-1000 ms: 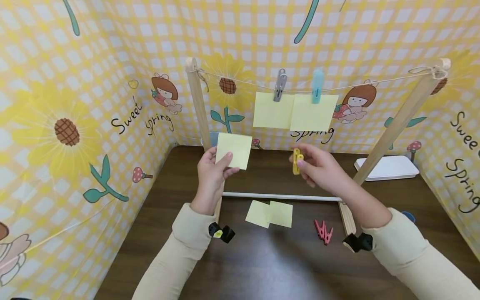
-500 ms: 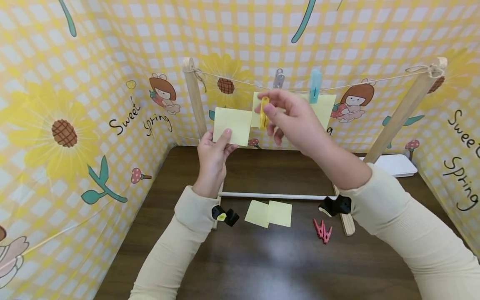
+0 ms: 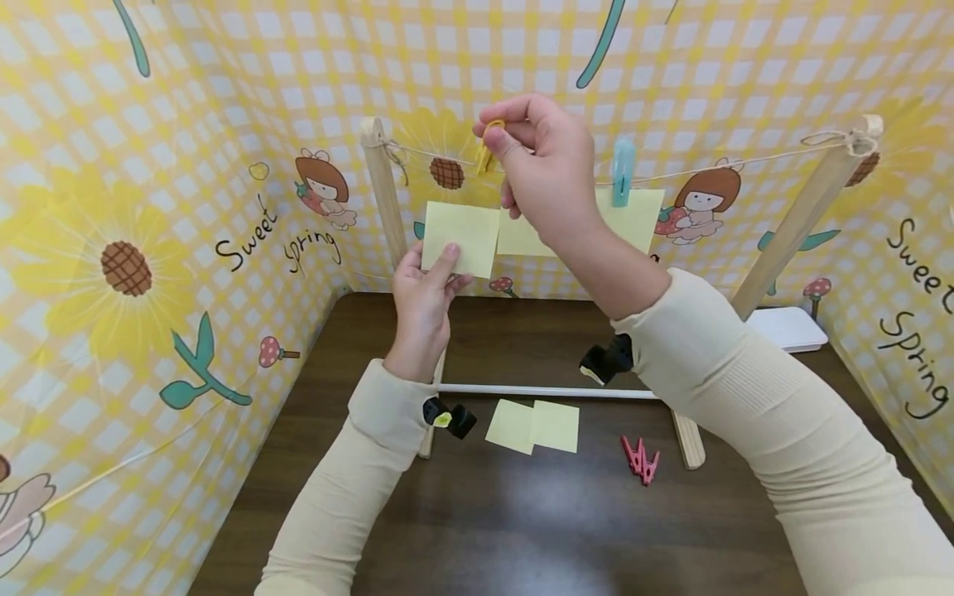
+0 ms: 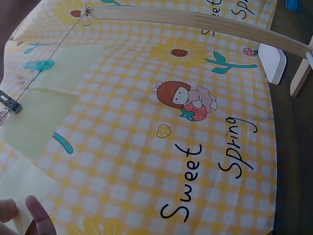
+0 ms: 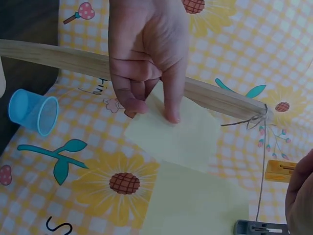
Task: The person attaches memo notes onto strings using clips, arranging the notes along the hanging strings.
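My left hand (image 3: 423, 302) pinches a pale yellow sticky note (image 3: 464, 230), thumb in front, below the left stretch of the string (image 3: 715, 172). Higher up, my right hand (image 3: 551, 165) pinches a yellow clothespin (image 5: 279, 171) between thumb and fingers; its tip lies right beside the string in the right wrist view. Two more sticky notes hang on the string. A grey clothespin (image 4: 10, 103) clips the left hanging note (image 3: 522, 236), and a light blue clothespin (image 3: 623, 174) clips the right one (image 3: 644, 217). In the head view my right hand hides the grey clothespin.
Wooden posts (image 3: 383, 194) carry the string, with a white rod (image 3: 547, 391) low between them. On the dark table (image 3: 522, 530) lie two overlapping sticky notes (image 3: 557, 426), pink clothespins (image 3: 639, 459) and a white case (image 3: 790, 329). A blue cup (image 5: 32, 110) stands behind the left post.
My right hand has carried the yellow clothespin up and left to the string. My left hand has raised its sticky note towards the string, beside the left hanging note.
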Action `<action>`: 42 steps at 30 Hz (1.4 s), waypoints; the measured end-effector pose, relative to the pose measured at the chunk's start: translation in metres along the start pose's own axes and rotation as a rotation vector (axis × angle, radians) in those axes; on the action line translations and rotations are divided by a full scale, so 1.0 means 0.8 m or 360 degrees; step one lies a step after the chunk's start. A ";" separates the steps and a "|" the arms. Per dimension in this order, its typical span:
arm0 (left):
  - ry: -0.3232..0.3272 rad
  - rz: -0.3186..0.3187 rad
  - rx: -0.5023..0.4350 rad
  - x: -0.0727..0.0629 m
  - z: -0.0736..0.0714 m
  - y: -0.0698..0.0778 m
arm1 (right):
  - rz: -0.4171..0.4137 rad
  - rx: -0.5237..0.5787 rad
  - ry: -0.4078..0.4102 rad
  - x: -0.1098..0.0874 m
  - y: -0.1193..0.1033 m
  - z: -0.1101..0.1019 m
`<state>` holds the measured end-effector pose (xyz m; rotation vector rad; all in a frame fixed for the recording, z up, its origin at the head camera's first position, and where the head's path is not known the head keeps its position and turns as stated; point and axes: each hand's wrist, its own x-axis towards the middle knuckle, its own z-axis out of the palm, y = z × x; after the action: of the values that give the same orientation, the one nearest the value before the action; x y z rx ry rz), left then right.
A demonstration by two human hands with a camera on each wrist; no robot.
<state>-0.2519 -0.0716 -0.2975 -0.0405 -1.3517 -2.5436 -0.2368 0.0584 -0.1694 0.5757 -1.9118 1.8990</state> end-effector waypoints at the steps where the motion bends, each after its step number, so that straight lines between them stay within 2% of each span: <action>1: -0.0004 0.0006 -0.0005 0.001 0.001 0.000 | 0.0003 -0.0014 0.0009 0.002 0.002 0.002; 11: -0.0098 0.0085 -0.0079 0.009 0.014 0.010 | 0.0152 -0.0192 0.0062 0.009 0.012 0.014; 19: -0.0173 0.0109 -0.0114 0.008 0.018 0.013 | 0.0172 -0.0278 0.0023 0.007 0.016 0.017; 27: -0.0234 0.0123 -0.0127 0.008 0.019 0.015 | 0.0257 -0.0287 -0.0071 0.007 0.017 0.017; 42: -0.0248 0.0104 -0.0110 0.005 0.018 0.014 | 0.0354 -0.0170 -0.0358 0.005 0.010 0.001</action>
<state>-0.2549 -0.0666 -0.2799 -0.2973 -1.2924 -2.5768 -0.2446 0.0572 -0.1742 0.5862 -2.2906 1.9170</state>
